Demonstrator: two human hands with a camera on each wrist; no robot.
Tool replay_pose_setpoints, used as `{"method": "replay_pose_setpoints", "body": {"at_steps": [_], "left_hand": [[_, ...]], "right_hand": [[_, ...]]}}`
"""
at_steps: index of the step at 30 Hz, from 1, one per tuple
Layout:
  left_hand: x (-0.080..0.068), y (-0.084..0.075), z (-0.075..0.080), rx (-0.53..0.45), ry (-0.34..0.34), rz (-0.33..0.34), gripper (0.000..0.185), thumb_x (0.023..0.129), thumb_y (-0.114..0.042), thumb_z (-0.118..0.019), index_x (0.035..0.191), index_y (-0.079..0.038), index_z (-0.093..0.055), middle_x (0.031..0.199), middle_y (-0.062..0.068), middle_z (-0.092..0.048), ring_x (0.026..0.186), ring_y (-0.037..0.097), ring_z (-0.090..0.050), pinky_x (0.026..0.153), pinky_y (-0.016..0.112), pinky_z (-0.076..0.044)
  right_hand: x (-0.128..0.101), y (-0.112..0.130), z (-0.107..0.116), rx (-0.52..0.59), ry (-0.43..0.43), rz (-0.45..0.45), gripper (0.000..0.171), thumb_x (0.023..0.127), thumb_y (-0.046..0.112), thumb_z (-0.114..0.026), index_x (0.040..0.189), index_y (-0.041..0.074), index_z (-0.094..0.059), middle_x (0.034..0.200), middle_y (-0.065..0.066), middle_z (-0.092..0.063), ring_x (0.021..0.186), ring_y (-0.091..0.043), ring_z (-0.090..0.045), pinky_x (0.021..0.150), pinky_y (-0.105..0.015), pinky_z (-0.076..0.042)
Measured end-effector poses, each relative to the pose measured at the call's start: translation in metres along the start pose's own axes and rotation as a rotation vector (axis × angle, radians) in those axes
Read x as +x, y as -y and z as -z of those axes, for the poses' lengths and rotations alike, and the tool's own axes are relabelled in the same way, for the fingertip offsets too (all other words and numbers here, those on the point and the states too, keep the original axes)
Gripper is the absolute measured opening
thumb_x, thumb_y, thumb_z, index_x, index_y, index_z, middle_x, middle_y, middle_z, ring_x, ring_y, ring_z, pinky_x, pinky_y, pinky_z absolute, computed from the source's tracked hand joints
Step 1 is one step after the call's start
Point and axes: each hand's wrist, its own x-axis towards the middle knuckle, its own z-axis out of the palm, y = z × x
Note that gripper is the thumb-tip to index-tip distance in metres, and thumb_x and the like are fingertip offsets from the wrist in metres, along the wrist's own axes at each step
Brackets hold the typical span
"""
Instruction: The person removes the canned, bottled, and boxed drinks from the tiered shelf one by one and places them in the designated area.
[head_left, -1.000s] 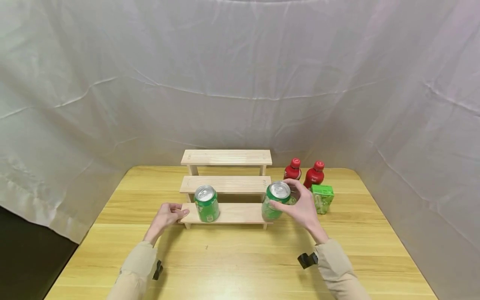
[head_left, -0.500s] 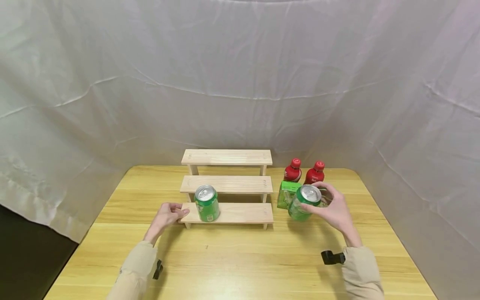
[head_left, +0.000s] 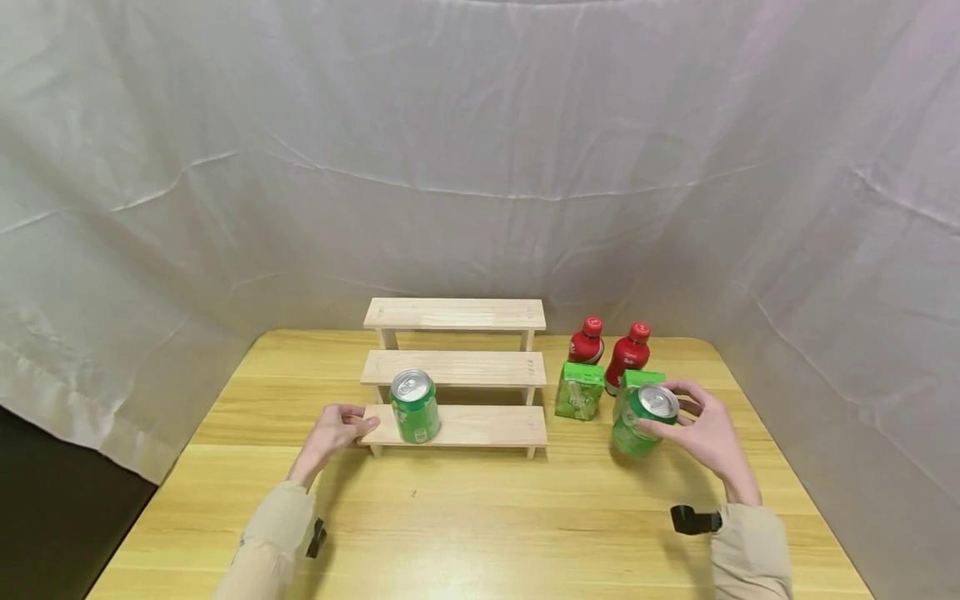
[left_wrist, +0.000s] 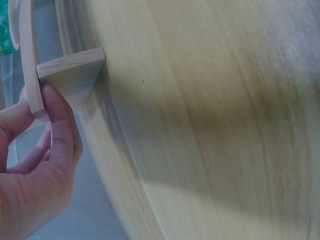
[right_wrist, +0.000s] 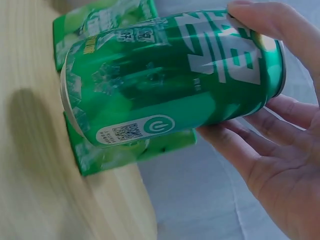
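Observation:
My right hand (head_left: 708, 429) grips a green soda can (right_wrist: 170, 75) near its silver top, thumb on one side and fingers on the other. In the right wrist view the can's base stands off the wooden table. My left hand (head_left: 335, 429) pinches the left end of the lowest board of a three-step wooden rack (head_left: 480, 427), thumb above and fingers below, as the left wrist view shows. A second green can (head_left: 415, 408) stands upright on that lowest step, toward its left end. The rack's middle step (head_left: 453, 367) and top step (head_left: 453, 312) carry nothing.
Right of the rack stand two green drink cartons, one in plain view (head_left: 579, 392) and the other (head_left: 642, 378) partly behind the held can. Two red-capped bottles, a left one (head_left: 586, 342) and a right one (head_left: 628, 354), stand behind them. Grey curtain surrounds the table (head_left: 480, 525).
My right hand has carried its can from the lowest step's right end off to the right, past the left carton. The left hand keeps its hold on the rack.

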Motion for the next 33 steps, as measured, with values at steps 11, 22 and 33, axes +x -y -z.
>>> {"method": "replay_pose_setpoints", "body": {"at_steps": [11,22,33], "left_hand": [[0.000,-0.001,0.001,0.004,-0.001,0.008,0.054,0.095,-0.019,-0.068,0.131,0.018,-0.049,0.110,0.027,-0.065,0.092,0.022,-0.064,0.080,0.027,-0.056],[0.000,-0.001,0.001,0.014,0.003,0.008,0.055,0.095,-0.020,-0.068,0.132,0.018,-0.049,0.115,0.031,-0.064,0.097,0.027,-0.065,0.085,0.034,-0.058],[0.000,0.000,0.000,0.006,0.006,0.000,0.056,0.096,-0.020,-0.068,0.133,0.018,-0.049,0.116,0.031,-0.064,0.096,0.025,-0.065,0.083,0.032,-0.058]], "right_hand": [[-0.001,-0.020,0.000,-0.053,0.015,-0.026,0.067,0.077,0.020,-0.089,0.130,-0.001,-0.055,0.129,-0.022,-0.060,0.099,0.009,-0.055,0.082,-0.003,-0.047],[-0.004,-0.033,-0.009,-0.036,0.028,-0.041,0.067,0.078,0.019,-0.088,0.131,-0.001,-0.052,0.132,-0.023,-0.056,0.122,-0.048,-0.059,0.083,-0.002,-0.043],[-0.003,-0.037,-0.012,0.000,0.059,-0.090,0.073,0.082,0.018,-0.084,0.139,-0.001,-0.043,0.141,-0.027,-0.048,0.128,-0.049,-0.052,0.093,-0.010,-0.045]]}}
